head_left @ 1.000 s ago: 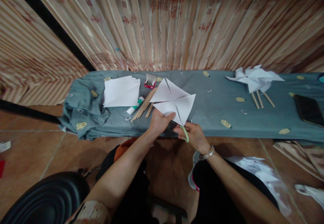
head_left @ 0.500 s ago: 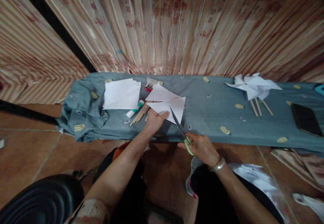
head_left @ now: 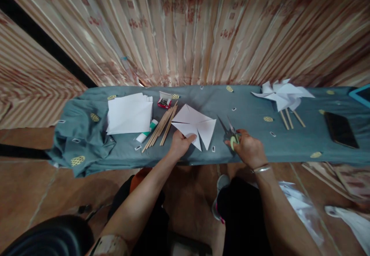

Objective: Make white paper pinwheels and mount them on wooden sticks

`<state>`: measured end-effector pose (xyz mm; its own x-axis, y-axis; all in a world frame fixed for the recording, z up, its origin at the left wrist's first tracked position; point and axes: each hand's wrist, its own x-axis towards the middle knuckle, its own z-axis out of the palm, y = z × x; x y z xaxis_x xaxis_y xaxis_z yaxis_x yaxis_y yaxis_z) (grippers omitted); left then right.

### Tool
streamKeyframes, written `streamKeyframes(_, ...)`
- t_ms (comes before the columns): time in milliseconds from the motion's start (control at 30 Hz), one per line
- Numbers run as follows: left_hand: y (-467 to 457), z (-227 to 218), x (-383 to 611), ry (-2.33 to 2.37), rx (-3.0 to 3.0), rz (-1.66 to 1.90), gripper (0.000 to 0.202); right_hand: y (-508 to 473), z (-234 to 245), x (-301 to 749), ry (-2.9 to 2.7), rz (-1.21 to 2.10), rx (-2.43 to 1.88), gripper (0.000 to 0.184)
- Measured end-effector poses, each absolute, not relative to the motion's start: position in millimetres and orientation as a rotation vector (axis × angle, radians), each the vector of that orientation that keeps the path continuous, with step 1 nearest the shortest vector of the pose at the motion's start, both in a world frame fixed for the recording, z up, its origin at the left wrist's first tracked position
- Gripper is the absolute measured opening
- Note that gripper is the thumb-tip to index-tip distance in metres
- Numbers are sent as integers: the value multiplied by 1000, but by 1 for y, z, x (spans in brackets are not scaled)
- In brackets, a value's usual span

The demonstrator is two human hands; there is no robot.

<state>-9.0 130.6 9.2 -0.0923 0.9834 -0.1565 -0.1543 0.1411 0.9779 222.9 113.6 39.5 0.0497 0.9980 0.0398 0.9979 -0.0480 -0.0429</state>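
Note:
My left hand (head_left: 179, 145) pinches the near corner of a white paper square (head_left: 194, 124) that is cut along its diagonals and lies on the blue-grey cloth of a long low bench (head_left: 245, 111). My right hand (head_left: 249, 148) grips the green handles of a pair of scissors (head_left: 229, 132). The scissors rest on the cloth just right of the paper, blades apart and pointing away from me.
Left of the paper lie a bundle of wooden sticks (head_left: 160, 127), a glue tube (head_left: 147, 131), a stack of white sheets (head_left: 129, 113) and a small box of pins (head_left: 163, 101). Finished paper pinwheels (head_left: 281, 94) and a dark phone (head_left: 341, 129) lie to the right. A black stool (head_left: 49, 236) is at bottom left.
The scissors have come out of the paper and moved right, down onto the cloth. My left hand has lowered the cut paper flat onto the bench.

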Motion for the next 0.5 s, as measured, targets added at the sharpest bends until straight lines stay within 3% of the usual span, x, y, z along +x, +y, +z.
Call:
streamKeyframes(267,129,11,-7,1217,889,1117,31,136,46,203,-2042,-57,-2369,42)
streamKeyframes(500,126,24,-18,1220,1064,749,38,152,44,202,-1969,-60,-2404,41)
